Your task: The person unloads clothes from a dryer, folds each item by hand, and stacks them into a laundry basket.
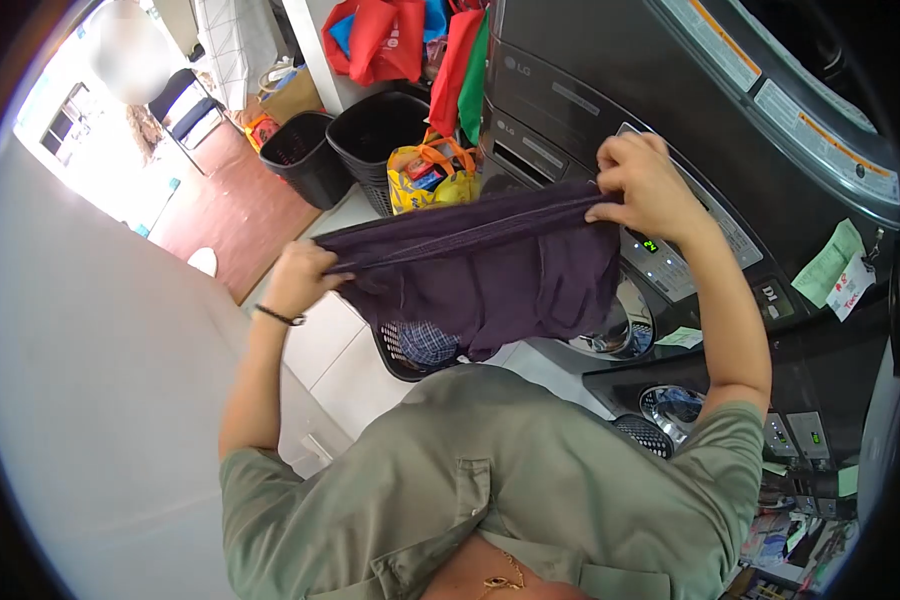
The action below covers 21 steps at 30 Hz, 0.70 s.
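Note:
A dark purple garment (490, 270) is stretched sideways between my two hands, its upper edge taut and its lower part hanging in folds. At its left end my left hand (305, 278), with a dark bracelet on the wrist, pinches the edge. My right hand (650, 190) grips the upper right corner, in front of the dark machine's control panel (670, 270). Beneath the garment, partly hidden by it, is a black basket (395, 358) with a blue patterned cloth (425, 342) in it.
Dark LG machines (560, 60) line the right side, with paper notes (832, 262) attached. Black baskets (370, 125), a yellow bag (430, 185) and red bags (385, 45) stand or hang beyond the garment. A white surface (120, 400) fills the left.

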### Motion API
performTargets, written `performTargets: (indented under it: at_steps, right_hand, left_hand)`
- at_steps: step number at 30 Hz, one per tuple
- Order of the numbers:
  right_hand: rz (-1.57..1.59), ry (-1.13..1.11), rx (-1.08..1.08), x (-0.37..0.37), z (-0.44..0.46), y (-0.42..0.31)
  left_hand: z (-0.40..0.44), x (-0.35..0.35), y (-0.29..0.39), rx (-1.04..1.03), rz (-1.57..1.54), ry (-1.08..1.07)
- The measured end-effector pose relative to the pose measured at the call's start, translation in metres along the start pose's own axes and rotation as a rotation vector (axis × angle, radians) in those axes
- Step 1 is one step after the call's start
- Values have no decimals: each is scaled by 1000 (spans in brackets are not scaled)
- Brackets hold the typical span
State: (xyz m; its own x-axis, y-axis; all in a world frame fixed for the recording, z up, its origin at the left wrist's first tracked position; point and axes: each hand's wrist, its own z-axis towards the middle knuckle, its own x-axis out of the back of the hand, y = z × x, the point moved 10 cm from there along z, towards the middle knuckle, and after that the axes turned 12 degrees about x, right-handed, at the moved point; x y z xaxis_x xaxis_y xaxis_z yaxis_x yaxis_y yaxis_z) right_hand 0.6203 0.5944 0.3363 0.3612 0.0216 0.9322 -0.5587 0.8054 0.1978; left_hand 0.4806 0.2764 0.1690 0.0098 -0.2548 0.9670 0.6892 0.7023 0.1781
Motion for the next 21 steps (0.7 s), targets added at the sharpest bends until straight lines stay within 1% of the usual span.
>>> performTargets:
  at_steps: [2, 3, 6, 7, 8, 10, 11, 12, 13, 14, 15, 16, 17, 18, 20, 21]
  right_hand:
    - [125, 31, -114, -23, -32, 16]
    - [186, 47, -172, -32, -43, 23]
    - [900, 88, -719, -84, -80, 63]
    - [809, 242, -710, -83, -80, 78]
    - [945, 420, -778, -82, -70, 71]
    - [815, 662, -847, -102, -60, 68]
    - [895, 659, -858, -117, -44, 51]
    - [979, 653, -870, -130, -27, 25]
    - [1106, 603, -773, -137, -2, -8]
    - [1231, 549, -672, -143, 21, -40]
    - [1501, 490, -646, -155, 39, -69]
    - [1771, 418, -615, -166, 52, -96]
    - [1966, 409, -592, -183, 59, -101]
    - [1800, 485, -422, -181, 64, -89]
    - [1094, 309, -404, -160, 63, -68]
    - [761, 385, -200, -144, 68, -69]
  left_hand:
    - [-13, 57, -9, -46, -360, 254]
    - [-17, 72, -11, -27, -453, 271]
    - [-13, 98, -25, -26, -579, 352]
    - [-2, 75, -52, 329, -804, 85]
    - [3, 75, -57, 370, -923, 144]
    - [18, 63, -57, 452, -1160, 269]
    - [26, 53, -51, 429, -1224, 352]
    - [22, 56, -17, 592, -1149, 319]
    - [28, 34, -1, 476, -1222, 361]
    - [34, 15, 22, 402, -1248, 353]
    - [31, 13, 65, 357, -1444, 270]
    - [39, -16, 87, 241, -1460, 139]
    - [36, -9, 101, 213, -1068, 190]
    - [40, -39, 101, 343, -1438, -47]
    - [48, -47, 91, 208, -1166, 9]
    - [49, -55, 86, 219, -1226, -57]
